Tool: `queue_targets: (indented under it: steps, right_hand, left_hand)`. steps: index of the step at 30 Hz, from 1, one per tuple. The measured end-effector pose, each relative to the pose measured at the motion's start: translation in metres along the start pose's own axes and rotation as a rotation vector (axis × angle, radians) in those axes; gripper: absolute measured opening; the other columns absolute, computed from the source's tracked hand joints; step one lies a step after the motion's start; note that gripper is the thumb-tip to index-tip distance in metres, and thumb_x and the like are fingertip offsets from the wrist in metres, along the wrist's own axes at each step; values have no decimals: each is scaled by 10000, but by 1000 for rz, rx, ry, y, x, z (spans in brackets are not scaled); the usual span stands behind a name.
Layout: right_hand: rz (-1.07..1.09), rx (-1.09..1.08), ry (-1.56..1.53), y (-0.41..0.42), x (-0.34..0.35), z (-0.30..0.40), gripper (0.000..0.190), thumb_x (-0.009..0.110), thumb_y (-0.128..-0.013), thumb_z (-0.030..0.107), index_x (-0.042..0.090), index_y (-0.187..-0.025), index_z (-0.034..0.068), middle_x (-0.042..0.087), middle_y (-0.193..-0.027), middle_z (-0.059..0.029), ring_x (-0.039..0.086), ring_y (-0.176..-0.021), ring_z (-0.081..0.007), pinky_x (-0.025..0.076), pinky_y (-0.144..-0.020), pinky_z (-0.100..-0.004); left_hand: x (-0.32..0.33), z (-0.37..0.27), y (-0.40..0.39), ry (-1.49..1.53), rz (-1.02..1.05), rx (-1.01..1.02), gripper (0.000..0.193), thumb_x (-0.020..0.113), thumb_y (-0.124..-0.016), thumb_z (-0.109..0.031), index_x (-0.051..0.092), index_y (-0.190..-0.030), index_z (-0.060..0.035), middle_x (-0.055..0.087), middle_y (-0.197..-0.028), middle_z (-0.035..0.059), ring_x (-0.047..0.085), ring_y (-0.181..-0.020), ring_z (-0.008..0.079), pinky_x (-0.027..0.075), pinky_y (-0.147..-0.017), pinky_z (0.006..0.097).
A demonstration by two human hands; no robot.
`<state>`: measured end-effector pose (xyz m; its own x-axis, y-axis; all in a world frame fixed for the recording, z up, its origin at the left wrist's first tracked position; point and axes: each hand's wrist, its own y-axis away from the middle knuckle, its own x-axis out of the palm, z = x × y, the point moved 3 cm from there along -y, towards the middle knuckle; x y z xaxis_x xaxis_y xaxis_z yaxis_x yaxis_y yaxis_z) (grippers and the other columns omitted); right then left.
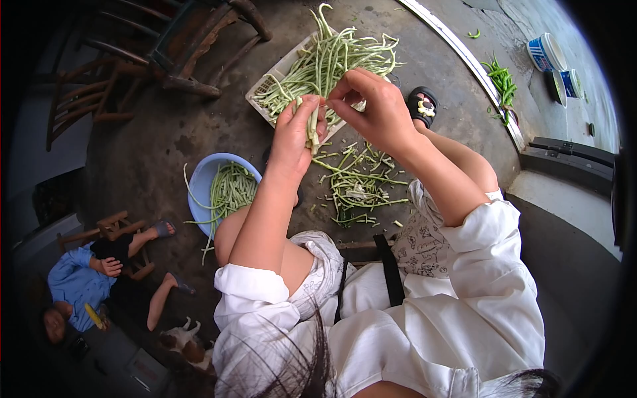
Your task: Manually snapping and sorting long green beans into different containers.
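My left hand point(294, 124) is closed around a small bunch of pale green long bean pieces point(313, 130), their cut ends pointing down toward me. Just right of it, the thumb and fingertips of my right hand point(378, 107) pinch a thin strand point(325, 103) at the edge of the bunch. Beneath both hands stands a pale plastic crate point(259, 98) heaped with whole long beans point(343, 52). A blue basin point(200, 191) at my left leg holds snapped bean pieces point(230, 189), with several long ones draped over its rim.
Bean trimmings point(361, 186) litter the floor between my feet. Wooden chairs point(199, 49) stand at upper left. A seated person in blue point(84, 283) holds a corn cob point(92, 316), near a cat point(186, 343). Green peppers point(501, 84) and tubs point(546, 52) lie beyond a metal sill point(463, 49).
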<state>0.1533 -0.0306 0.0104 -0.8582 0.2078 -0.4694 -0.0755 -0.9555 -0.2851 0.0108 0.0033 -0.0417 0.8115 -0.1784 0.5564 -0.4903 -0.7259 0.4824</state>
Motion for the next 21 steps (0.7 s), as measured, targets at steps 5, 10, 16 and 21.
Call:
queue_targets:
  steps: [5,10,16,21]
  right_hand:
    - [450,152,-314,8,1,12,96,669,-747,68,597,-790,20,619,-724,-42,577,-679,-107,461,-630,-251]
    - [1141,154,-106,55,36,-3,121,666,-709,115,626,-786,30,632,-743,-83,618,-713,-196,482,-642,-313]
    - [1276,-66,607,100,69,-23,206,630,-701,171,638,-846,25,653,-811,-113,641,-819,-257,505,-672,-359]
    - [1171,-102,443,72,56,-5,175,637,-645,184,630,-751,45,624,-729,-122,618,-741,-295,487,-642,-385]
  left_hand:
    - [-18,-9,-8,12,-87,73,183,529,-882,-165,510,-943,7,491,-699,29,439,-527,94,338,-439,226]
    - [-25,-9,-8,49,-76,57,208,529,-882,-169,517,-964,22,497,-737,36,431,-534,96,338,-442,222]
    - [-31,-14,-7,93,-68,66,217,531,-890,-199,521,-966,4,494,-730,28,430,-538,96,339,-449,221]
    - [-70,-40,7,237,-80,70,198,563,-881,-186,525,-983,-21,486,-713,11,422,-540,82,342,-460,207]
